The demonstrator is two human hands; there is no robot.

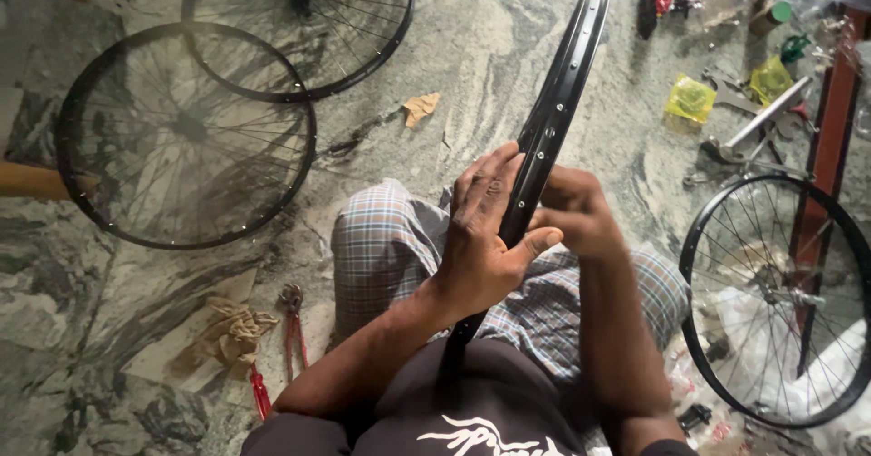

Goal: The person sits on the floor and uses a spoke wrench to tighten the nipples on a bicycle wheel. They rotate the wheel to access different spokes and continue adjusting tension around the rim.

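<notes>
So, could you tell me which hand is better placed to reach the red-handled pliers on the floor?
Probably the left hand: the pliers lie on the floor on its side, while the right hand sits beyond the black rim.

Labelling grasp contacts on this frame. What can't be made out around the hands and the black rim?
Head view only:
- Bare black metal bicycle rim: lower stretch hidden behind the left hand and the lap.
- Right hand: fingertips hidden behind the rim, so their contact is unreadable.
- Black spoked wheel at right: far side cut off by the frame edge.
- Clutter of small tools and yellow packets: blurred, too small to identify.
</notes>
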